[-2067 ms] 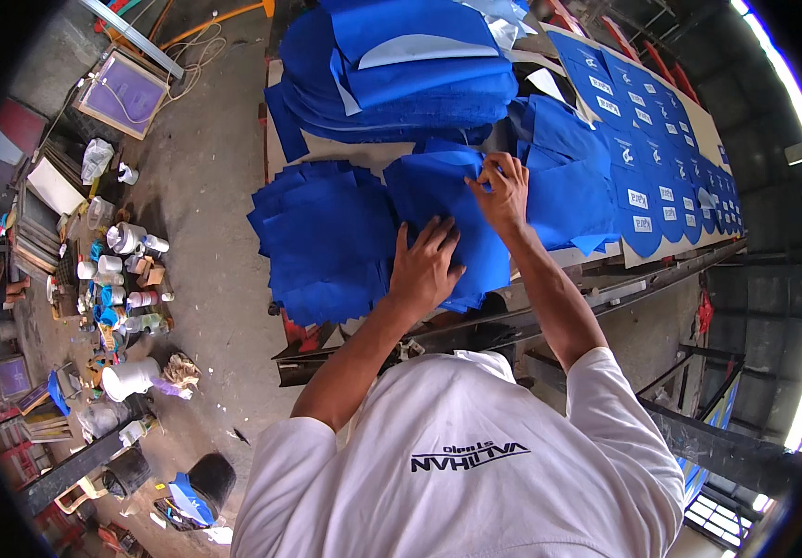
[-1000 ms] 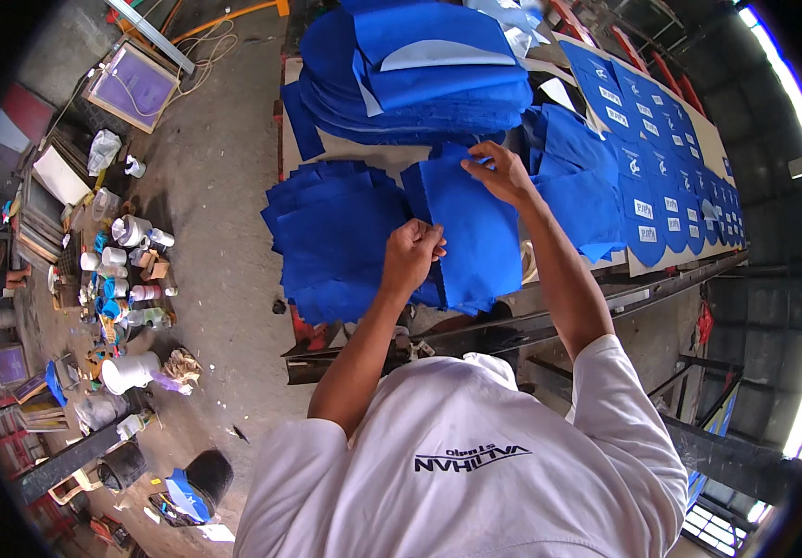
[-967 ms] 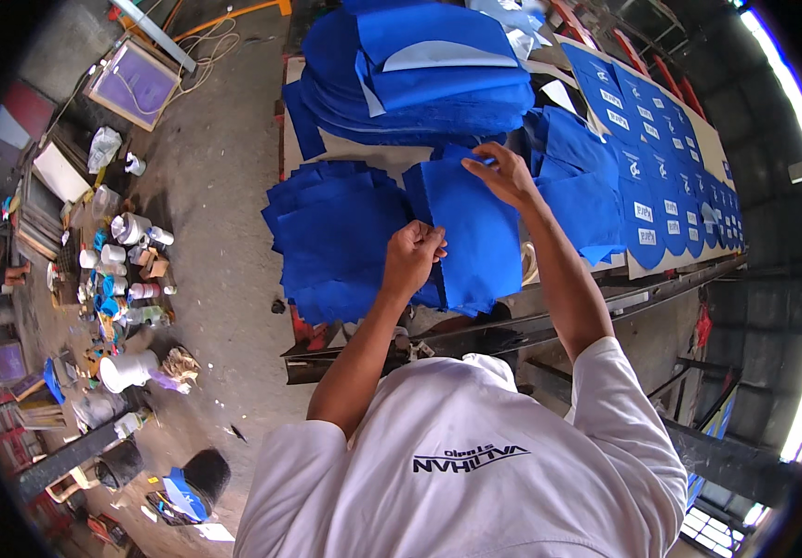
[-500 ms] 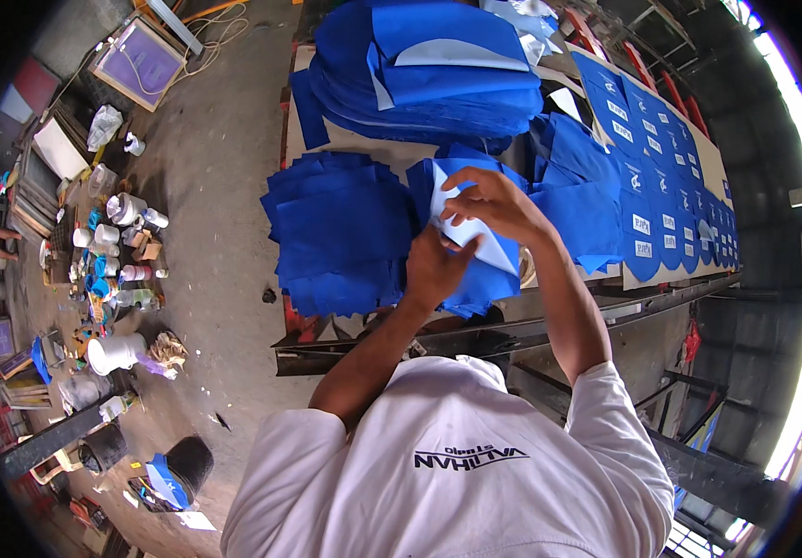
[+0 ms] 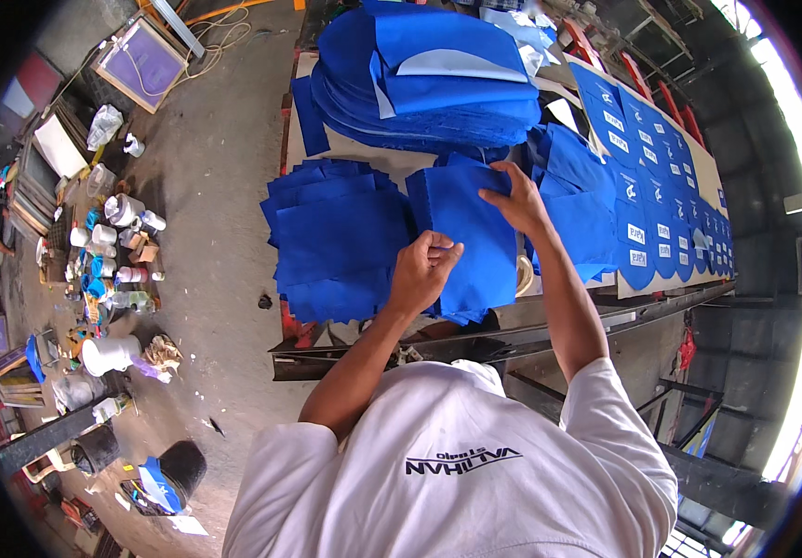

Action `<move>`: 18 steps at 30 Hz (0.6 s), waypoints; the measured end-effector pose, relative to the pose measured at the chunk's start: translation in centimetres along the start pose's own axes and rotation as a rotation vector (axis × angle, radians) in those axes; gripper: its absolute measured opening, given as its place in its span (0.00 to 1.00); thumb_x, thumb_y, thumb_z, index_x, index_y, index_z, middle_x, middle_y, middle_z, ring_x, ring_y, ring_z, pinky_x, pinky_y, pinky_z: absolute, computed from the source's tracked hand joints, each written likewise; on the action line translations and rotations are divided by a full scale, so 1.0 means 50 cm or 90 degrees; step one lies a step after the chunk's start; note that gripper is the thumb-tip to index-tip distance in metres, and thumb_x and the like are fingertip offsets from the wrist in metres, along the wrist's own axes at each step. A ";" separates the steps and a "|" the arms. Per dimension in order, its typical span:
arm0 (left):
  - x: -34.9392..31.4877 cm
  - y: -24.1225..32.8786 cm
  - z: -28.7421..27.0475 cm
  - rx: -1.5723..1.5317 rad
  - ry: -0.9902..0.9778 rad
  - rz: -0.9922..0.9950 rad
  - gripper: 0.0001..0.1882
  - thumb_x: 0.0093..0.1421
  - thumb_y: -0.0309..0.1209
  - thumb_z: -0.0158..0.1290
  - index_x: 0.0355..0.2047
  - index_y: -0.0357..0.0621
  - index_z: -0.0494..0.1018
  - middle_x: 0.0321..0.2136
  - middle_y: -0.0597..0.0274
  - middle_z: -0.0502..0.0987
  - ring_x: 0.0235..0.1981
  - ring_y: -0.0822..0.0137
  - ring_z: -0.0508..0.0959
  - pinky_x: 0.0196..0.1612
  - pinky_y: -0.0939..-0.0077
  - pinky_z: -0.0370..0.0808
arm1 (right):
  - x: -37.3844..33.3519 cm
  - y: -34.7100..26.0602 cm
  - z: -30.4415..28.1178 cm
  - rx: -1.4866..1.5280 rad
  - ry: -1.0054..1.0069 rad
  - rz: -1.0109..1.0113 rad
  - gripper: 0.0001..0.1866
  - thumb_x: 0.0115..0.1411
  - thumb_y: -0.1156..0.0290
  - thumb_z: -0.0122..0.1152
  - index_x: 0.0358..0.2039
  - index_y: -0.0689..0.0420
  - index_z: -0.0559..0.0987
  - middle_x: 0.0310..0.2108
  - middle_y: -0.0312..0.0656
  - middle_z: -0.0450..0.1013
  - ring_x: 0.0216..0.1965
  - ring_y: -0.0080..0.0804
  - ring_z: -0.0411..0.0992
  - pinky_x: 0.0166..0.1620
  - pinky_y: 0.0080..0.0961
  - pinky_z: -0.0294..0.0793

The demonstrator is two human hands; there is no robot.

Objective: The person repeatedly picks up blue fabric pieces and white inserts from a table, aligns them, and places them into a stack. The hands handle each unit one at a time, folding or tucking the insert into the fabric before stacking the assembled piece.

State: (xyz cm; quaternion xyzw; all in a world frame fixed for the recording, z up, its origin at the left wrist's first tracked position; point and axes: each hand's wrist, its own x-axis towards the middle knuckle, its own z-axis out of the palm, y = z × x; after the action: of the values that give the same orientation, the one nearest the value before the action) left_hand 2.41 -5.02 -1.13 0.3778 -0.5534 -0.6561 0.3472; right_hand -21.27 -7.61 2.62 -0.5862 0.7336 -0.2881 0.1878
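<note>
In front of me lies a middle stack of blue fabric pieces (image 5: 471,223), its top piece flat with the blue face up. My left hand (image 5: 422,272) is over the stack's left part, fingers curled in and thumb against them, with nothing visible in it. At the stack's upper right edge is my right hand (image 5: 520,203), thumb and forefinger apart; its other fingers are partly hidden. A wider, uneven stack of blue pieces (image 5: 336,237) sits just left of the middle one.
Beyond stands a tall pile of large blue pieces (image 5: 429,84). To the right are loose blue pieces (image 5: 573,195) and printed blue panels (image 5: 648,200) on a board. A tape roll (image 5: 524,276) sits beside the stack. A metal rail (image 5: 513,339) runs along the near edge.
The lifted fabric with its pale underside has gone down flat, blue side up. My hands have moved apart, the right one toward the stack's upper right edge.
</note>
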 end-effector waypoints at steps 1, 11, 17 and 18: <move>0.003 0.011 0.003 0.038 0.011 0.012 0.17 0.62 0.37 0.62 0.38 0.32 0.76 0.34 0.56 0.81 0.37 0.69 0.82 0.39 0.77 0.78 | -0.022 -0.017 -0.013 0.001 0.015 -0.017 0.26 0.55 0.63 0.71 0.53 0.56 0.76 0.38 0.53 0.79 0.39 0.45 0.80 0.43 0.36 0.75; 0.096 -0.008 0.027 -0.064 0.019 -0.173 0.17 0.65 0.39 0.54 0.29 0.36 0.73 0.22 0.61 0.74 0.21 0.70 0.80 0.17 0.76 0.78 | -0.071 -0.079 -0.011 0.166 -0.273 -0.066 0.32 0.51 0.77 0.60 0.59 0.55 0.70 0.36 0.47 0.81 0.41 0.46 0.80 0.46 0.38 0.75; 0.061 -0.031 0.032 -0.095 0.023 0.028 0.12 0.67 0.34 0.51 0.31 0.38 0.68 0.21 0.62 0.72 0.21 0.73 0.75 0.22 0.75 0.79 | 0.070 -0.069 0.008 0.068 -0.166 -0.180 0.33 0.50 0.72 0.57 0.61 0.56 0.70 0.50 0.47 0.77 0.53 0.42 0.75 0.56 0.37 0.72; 0.053 -0.030 0.039 -0.093 0.045 0.056 0.11 0.67 0.33 0.51 0.32 0.38 0.68 0.19 0.61 0.72 0.19 0.71 0.75 0.22 0.73 0.77 | 0.098 -0.073 0.022 0.021 -0.232 -0.168 0.35 0.49 0.73 0.57 0.61 0.55 0.69 0.54 0.46 0.75 0.57 0.42 0.71 0.59 0.37 0.69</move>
State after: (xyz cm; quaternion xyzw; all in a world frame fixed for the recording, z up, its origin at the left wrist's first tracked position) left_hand -0.61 -6.22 -2.71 0.3495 -0.5074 -0.6653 0.4215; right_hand -19.06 -13.10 4.43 -0.7165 0.5995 -0.2115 0.2873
